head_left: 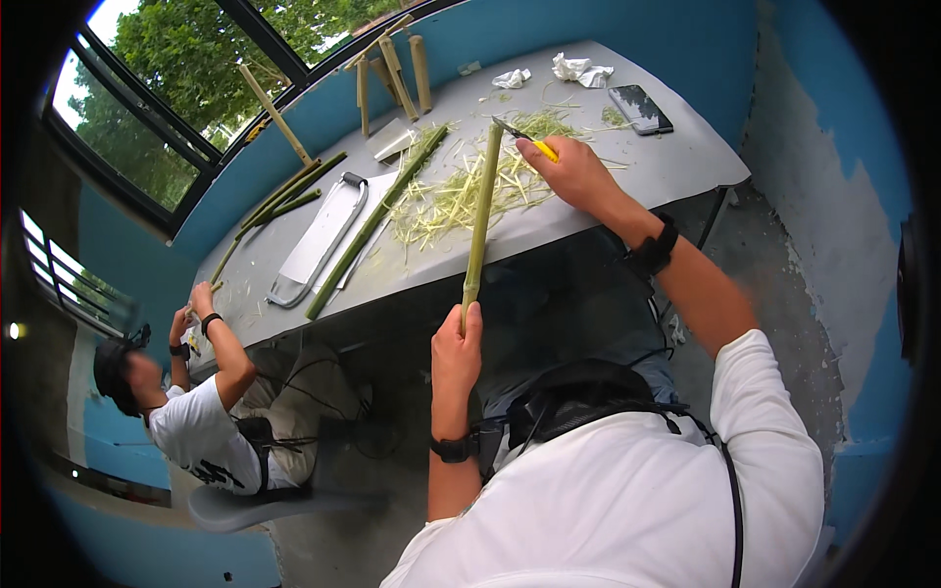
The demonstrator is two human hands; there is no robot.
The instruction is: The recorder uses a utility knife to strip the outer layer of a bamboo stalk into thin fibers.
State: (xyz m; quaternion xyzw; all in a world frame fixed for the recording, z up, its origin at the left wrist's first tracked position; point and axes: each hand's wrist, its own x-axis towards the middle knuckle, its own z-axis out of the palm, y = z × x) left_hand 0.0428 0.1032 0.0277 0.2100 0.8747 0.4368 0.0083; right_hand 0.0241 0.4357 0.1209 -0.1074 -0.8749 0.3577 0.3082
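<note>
My left hand (457, 359) is closed round the near end of a green bamboo stick (478, 220), which slants up and away over the table's front edge. In my right hand (576, 174) is a yellow utility knife (545, 150), its fingers wrapped round the handle. The knife's blade lies close to the far end of the stick; whether it touches I cannot tell. Under and beside that end, pale green bamboo shavings (431, 218) are heaped on the grey table (598, 118).
Left of the shavings lie a long bamboo pole (368, 240) and a hacksaw (323, 245). Short bamboo pieces (420, 73) stand at the back. A phone (640, 109) and crumpled tissues (581, 71) rest at the far right. At the left, another person (211, 412) sits working with both hands.
</note>
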